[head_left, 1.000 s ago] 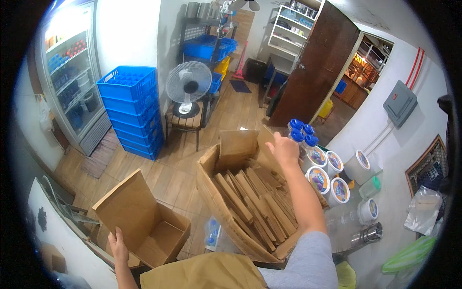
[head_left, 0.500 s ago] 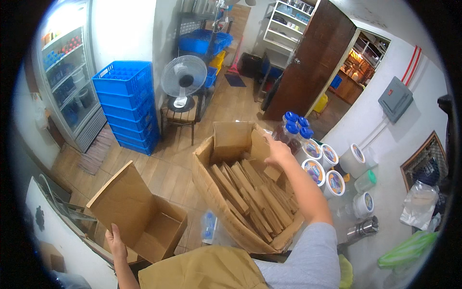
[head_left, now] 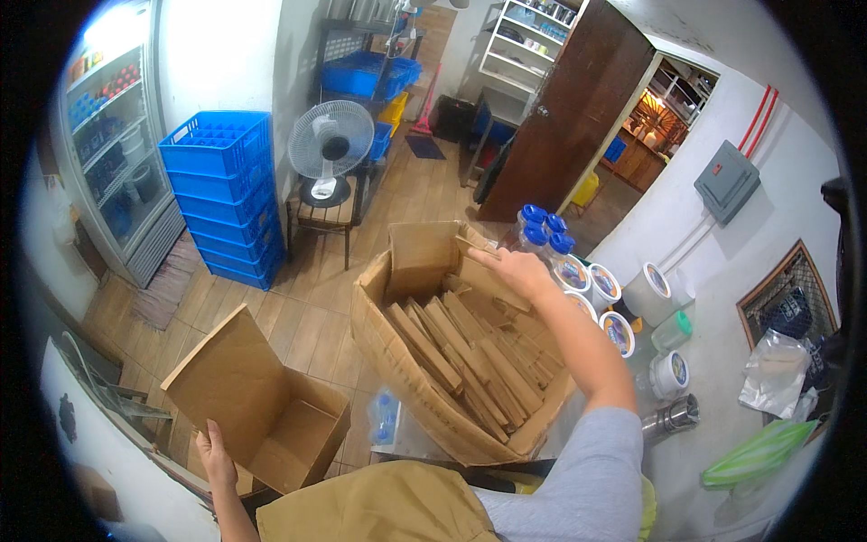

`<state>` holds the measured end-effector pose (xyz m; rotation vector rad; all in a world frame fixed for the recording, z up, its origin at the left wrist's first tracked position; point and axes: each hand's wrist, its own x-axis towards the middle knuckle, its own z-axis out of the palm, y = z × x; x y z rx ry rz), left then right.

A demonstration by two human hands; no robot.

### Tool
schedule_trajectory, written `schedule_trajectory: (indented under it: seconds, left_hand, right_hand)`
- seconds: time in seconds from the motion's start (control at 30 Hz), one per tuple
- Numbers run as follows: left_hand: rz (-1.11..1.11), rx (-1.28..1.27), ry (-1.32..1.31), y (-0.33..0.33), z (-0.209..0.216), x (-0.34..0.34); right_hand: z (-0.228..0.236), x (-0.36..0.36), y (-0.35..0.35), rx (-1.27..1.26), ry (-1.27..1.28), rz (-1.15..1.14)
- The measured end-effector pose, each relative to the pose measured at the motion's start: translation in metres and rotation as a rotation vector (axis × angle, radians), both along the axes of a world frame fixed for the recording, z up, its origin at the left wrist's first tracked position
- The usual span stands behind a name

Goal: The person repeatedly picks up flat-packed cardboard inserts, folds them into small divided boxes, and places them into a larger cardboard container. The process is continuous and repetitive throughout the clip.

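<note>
Nearest, at the lower left, the left hand is closing its fingers over the near edge of an empty cardboard box. The grip seems meant to steady the box, which is sitting with its mouth facing up and one broad flap standing tall on its left side. The board is plain brown, matte and creased at the folds.

Just right of it, a small clear bottle with a blue cap is lying in the gap between the two boxes.

Further right, a larger, softer-looking carton is sitting tilted toward the person, its near wall bulging outward. It is packed with flat brown cardboard pieces that are leaning in overlapping rows like shingles, probably stacked on edge so many fit.

At the carton's far right rim the right hand is reaching across in a grey sleeve, fingers nearly straight and pointing left, resting on a folded flap there. Whether it is pinching the flap or only pressing on it, I cannot tell.

Just beyond the hand, clear jars with blue lids are standing close together, and white round tubs are trailing off to the right along the white surface.

Farther off on the left, blue plastic crates are stacked in a column beside a glass-door fridge. A white fan is sitting on a small wooden stool, facing the boxes. A dark brown door is standing open at the far right.
</note>
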<state>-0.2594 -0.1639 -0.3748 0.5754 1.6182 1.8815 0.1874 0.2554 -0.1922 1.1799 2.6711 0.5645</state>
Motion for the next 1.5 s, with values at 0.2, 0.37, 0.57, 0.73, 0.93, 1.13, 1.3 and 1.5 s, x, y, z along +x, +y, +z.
schedule_trajectory:
  seconds: [0.2,0.37,0.57,0.73,0.93,1.13,1.3,1.5]
  left_hand:
    - [-0.005,-0.046,-0.003,0.003,0.002,-0.001]
    - [-0.052,-0.025,0.048,-0.002,0.005,-0.009]
    - [0.077,-0.16,0.032,0.015,0.027,0.007]
    - [-0.042,0.127,0.114,0.026,0.025,0.008]
    - [-0.105,0.26,0.14,0.028,0.031,0.003]
    - [0.0,0.294,0.467,0.044,0.079,0.026]
    - [0.072,0.319,0.336,0.032,0.068,0.014]
    - [-0.082,-0.022,1.181,0.016,0.1,-0.007]
  right_hand:
    - [-0.037,0.028,-0.008,0.123,0.021,0.148]
    - [-0.047,0.014,-0.005,0.075,0.183,-0.062]
    - [-0.106,0.01,0.019,0.163,0.122,-0.015]
    - [-0.016,-0.024,-0.045,-0.024,0.358,-0.22]
    - [0.02,-0.143,-0.183,-0.483,0.834,0.465]
    - [-0.043,-0.221,-0.238,-0.579,0.351,0.685]
    - [-0.021,-0.22,-0.242,-0.406,0.217,0.832]
    - [-0.032,-0.243,-0.236,-0.028,0.561,1.169]
